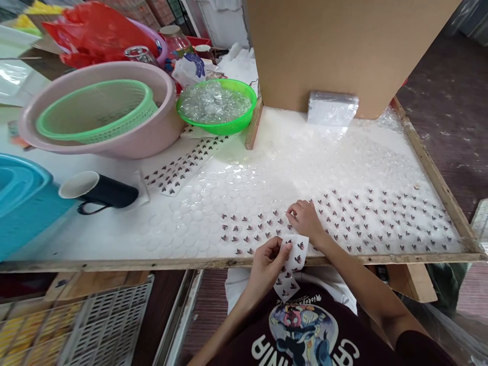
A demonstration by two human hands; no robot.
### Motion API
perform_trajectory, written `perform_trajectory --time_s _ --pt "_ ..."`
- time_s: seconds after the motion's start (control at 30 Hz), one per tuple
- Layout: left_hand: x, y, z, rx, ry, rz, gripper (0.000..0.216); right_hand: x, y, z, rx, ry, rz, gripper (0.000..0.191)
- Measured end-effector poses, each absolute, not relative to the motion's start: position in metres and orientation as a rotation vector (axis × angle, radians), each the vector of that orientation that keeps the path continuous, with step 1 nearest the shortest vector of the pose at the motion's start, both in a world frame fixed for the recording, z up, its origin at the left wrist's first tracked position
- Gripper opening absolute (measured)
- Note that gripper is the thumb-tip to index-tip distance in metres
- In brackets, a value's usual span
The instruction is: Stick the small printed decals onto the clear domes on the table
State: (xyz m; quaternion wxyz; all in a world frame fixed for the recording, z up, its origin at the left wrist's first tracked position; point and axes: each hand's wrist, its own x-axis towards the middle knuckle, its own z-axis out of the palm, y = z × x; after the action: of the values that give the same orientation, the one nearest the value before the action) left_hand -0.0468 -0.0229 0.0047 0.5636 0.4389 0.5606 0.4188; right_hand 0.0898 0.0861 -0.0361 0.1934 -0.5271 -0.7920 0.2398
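My left hand (267,262) pinches a white strip of stickers (300,252) between thumb and fingers, just over the table's front edge. Small dark-and-red flower-like prints run along the strip, and its lower end hangs down bent. Just beyond it, my right hand (305,219) is low over the tabletop with thumb and fingertips pressed together. What lies between those fingertips is too small to make out. Around it are rows of clear round discs (196,214) on the white table; the ones nearby and to the right bear the same prints (366,223).
More sticker sheets (173,173) lie at the left, near a dark mug (114,191) on its side. Behind are a pink basin (160,137) with a green basket (95,133) and a green bowl (232,126) of clear pieces. A wooden rim (430,157) and cardboard (343,46) bound the table.
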Motion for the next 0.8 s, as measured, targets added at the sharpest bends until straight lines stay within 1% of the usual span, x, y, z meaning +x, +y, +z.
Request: perform_trajectory --time_s 0.13,0.3,0.47,0.57,0.7,0.8 --pt "-0.052 -0.022 0.002 1.057 1.331 1.014 0.045 0.12 0.065 -0.019 -1.405 -2.094 0.855 0.011" --pt "-0.052 -0.016 0.0 1.089 1.338 1.011 0.045 0.151 0.039 -0.003 -1.43 -1.944 1.023 0.014" --pt "-0.045 -0.013 0.004 1.091 1.298 1.015 0.044 0.148 0.022 0.012 -1.335 -1.591 1.274 0.024" --pt "-0.044 -0.013 0.004 1.085 1.28 1.044 0.042 0.139 0.015 0.014 -1.292 -1.528 1.407 0.035" --pt "-0.044 -0.015 0.001 1.12 1.287 1.061 0.039 0.133 0.012 0.01 -1.337 -1.493 1.429 0.021" --pt "-0.045 -0.015 0.0 1.122 1.261 1.064 0.024 0.134 0.011 0.008 -1.343 -1.499 1.464 0.022"
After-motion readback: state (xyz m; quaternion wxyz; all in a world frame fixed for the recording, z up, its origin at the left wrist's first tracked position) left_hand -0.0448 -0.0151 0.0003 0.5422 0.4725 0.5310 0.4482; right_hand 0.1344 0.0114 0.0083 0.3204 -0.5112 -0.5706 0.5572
